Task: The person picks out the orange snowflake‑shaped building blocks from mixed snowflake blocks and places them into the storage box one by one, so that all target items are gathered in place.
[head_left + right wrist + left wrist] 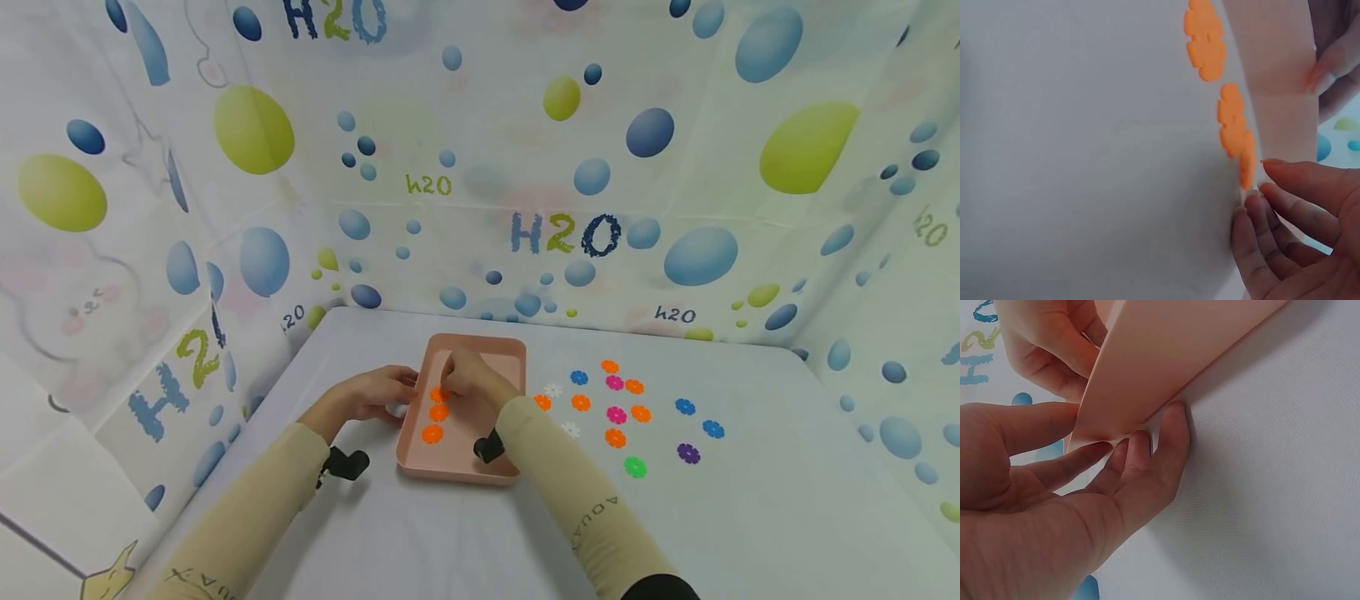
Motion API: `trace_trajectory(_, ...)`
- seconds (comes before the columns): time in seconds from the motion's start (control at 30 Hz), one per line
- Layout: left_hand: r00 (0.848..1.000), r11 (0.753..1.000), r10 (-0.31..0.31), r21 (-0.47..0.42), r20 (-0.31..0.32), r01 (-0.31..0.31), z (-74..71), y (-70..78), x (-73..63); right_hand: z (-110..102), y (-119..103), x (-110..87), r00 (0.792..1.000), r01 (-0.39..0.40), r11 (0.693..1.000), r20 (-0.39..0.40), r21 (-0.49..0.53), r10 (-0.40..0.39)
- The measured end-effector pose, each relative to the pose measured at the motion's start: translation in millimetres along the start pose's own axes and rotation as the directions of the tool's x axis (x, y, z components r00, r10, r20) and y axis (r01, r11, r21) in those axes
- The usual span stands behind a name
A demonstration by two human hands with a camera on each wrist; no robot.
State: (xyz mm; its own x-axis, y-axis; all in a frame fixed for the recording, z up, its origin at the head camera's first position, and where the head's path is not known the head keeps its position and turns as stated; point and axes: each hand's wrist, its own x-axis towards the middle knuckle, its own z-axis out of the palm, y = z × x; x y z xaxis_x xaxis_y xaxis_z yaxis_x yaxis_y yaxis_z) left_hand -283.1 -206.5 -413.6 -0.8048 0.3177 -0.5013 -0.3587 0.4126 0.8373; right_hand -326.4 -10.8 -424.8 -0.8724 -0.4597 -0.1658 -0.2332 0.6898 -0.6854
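A pink tray (472, 478) lies on the white table. My left hand (377, 392) holds its left wall, with one fingertip at the rim and the other fingers low against the outer side in the left wrist view. Inside the tray, my right hand (472, 377) pinches an orange flower-shaped disc (1247, 167), seen nearly edge-on in the right wrist view. Orange discs lie in a line along the tray's left wall, among them a front disc (432, 433) and one behind it (438, 412). My fingers partly hide the held disc in the head view.
Right of the tray lie several loose discs: orange (581, 402), pink (617, 415), blue (685, 407), white (552, 390), one green (635, 467) and one purple (688, 453). A patterned curtain (480, 183) hangs behind the table and along both sides.
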Motion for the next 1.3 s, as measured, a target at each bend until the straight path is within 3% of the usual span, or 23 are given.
trace_trajectory(0.23, 1.000, 1.000, 0.003, 0.000, -0.002, -0.003, 0.3, -0.4, 0.3, -15.1, -6.2, -11.6, 0.998, -0.033, 0.999, 0.047, -0.002, 0.033)
trace_trajectory(0.6, 1.000, 1.000, -0.009, 0.000, -0.019, 0.009, 0.8, -1.9, 1.9, -42.2, -9.3, -41.2, 0.996, 0.070, 0.997, 0.055, -0.022, -0.069)
trace_trajectory(0.77, 1.000, 1.000, -0.003, 0.009, -0.025, 0.004, 1.4, -2.6, 2.3, -50.3, -0.9, -49.8, 0.992, 0.119, 0.992, 0.033, -0.035, -0.118)
trace_trajectory(1.3, 1.000, 1.000, 0.009, -0.001, -0.021, -0.009, 1.7, -3.2, 1.2, -78.6, 42.3, -82.4, 0.993, 0.110, 0.993, -0.046, -0.043, -0.112)
